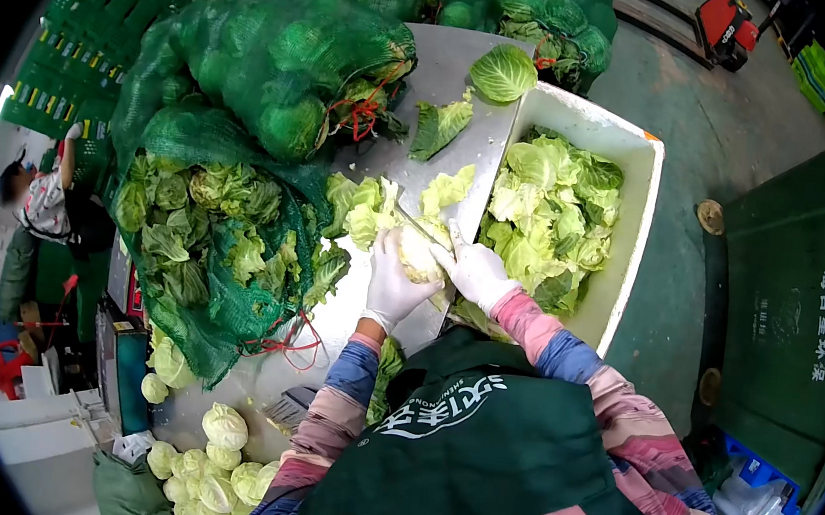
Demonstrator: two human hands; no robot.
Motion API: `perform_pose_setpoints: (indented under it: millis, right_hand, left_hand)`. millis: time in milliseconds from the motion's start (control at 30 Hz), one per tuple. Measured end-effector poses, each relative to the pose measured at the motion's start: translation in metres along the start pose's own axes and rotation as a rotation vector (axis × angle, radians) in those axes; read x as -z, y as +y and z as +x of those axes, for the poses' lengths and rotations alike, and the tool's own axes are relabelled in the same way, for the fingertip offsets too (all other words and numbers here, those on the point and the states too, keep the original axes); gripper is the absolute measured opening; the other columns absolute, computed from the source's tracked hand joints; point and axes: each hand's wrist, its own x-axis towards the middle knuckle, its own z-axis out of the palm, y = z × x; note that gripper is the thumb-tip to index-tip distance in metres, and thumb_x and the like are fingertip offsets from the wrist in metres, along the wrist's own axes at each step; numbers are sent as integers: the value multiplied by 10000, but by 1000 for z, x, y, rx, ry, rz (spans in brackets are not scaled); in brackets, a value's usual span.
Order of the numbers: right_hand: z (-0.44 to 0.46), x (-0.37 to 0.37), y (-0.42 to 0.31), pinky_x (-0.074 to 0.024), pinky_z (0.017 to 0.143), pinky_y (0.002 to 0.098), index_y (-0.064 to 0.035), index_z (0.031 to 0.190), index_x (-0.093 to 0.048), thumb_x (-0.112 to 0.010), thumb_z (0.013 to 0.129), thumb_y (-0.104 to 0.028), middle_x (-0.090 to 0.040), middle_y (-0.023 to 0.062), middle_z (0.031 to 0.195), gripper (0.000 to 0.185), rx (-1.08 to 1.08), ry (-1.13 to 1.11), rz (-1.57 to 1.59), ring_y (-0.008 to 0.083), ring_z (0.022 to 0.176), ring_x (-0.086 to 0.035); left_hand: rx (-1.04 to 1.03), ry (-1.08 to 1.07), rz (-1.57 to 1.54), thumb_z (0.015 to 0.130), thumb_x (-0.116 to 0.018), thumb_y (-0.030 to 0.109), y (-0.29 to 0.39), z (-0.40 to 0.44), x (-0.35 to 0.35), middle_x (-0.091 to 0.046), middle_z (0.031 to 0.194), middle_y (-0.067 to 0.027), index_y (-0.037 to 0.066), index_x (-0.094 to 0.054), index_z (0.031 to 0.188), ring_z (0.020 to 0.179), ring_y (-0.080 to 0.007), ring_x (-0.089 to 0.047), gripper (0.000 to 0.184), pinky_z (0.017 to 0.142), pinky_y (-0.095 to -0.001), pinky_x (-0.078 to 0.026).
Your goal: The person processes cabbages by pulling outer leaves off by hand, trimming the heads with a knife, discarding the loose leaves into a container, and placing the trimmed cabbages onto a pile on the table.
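Note:
Over the metal table, my white-gloved left hand is wrapped round a pale trimmed cabbage. My right hand, also gloved, is closed at the cabbage's right side, its fingertips near the far end of a thin blade; whether it grips the blade or a leaf is not clear. Loose leaves lie just beyond my hands. To the right a white foam box holds many cut green leaves.
Full green net sacks stand at the back left, with an opened sack of leaves nearer. Trimmed cabbages are piled at the lower left. A large green bin stands right. Another person is far left.

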Motion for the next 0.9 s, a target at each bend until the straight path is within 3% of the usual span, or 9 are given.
perform_pose_setpoints:
  millis: [133,233,367,400,600,700,733,867,900]
  right_hand:
    - [9,2,11,-487,777,438,5,1293,-491,-396,941,-506,-635,287,878,628,40,37,79,404,834,-628]
    - [37,-4,58,-488,822,402,-27,1063,-665,-405,925,-549,-657,237,963,599,-201,50,167,366,898,-634]
    - [19,-1,32,-510,764,404,-21,1101,-619,-584,828,-525,-672,193,903,574,-78,-8,191,346,830,-649]
    - [15,-14,25,-518,719,402,-59,1107,-625,-595,836,-471,-675,167,840,494,6,135,143,337,785,-653]
    - [8,-30,17,-523,594,405,-162,1186,-620,-536,866,-372,-656,141,708,392,164,199,-68,321,604,-638]
    - [25,15,52,-524,575,367,-73,1218,-595,-547,890,-338,-679,133,743,425,-361,362,381,250,582,-639]
    - [30,29,61,-521,570,365,-72,1334,-483,-599,871,-354,-674,158,757,555,-320,285,66,250,605,-643]
    - [-7,-4,22,-522,675,402,-124,1492,-125,-657,814,-458,-640,214,852,925,126,104,225,326,737,-650]
    - [-13,-18,6,-518,716,399,-136,1482,-179,-667,799,-462,-614,212,940,901,202,101,201,321,798,-645]
  left_hand:
    - [25,27,13,537,-852,203,-5,-4,-9,-340,1332,-264,-47,-302,1328,1267,-412,-343,996,1069,-410,-320]
    - [-74,87,11,548,-855,185,-13,-21,-10,-335,1351,-250,-36,-279,1346,1271,-383,-351,1008,1076,-404,-312]
    - [-12,97,-144,575,-858,162,-25,-40,-5,-344,1361,-222,-33,-243,1360,1280,-320,-359,1016,1086,-380,-311]
    - [3,82,-170,585,-862,163,-29,-41,-2,-357,1351,-208,-33,-231,1360,1278,-296,-366,1018,1089,-370,-311]
    - [427,101,-725,671,-838,149,-43,-41,3,-440,1229,-165,-16,-276,1234,1147,-224,-482,812,969,-322,-437]
    - [562,121,-793,721,-804,139,-45,-51,7,-451,1222,-178,0,-266,1205,1101,-225,-530,737,886,-325,-504]
    - [644,110,-870,748,-783,147,-43,-54,10,-452,1231,-179,8,-235,1244,1094,-231,-541,752,868,-328,-519]
    - [773,108,-970,800,-745,180,0,-44,26,-454,1257,-166,26,-169,1341,1100,-238,-539,804,850,-337,-526]
    - [694,130,-939,811,-736,187,-27,-48,8,-453,1265,-160,32,-164,1357,1104,-239,-532,806,845,-342,-523]
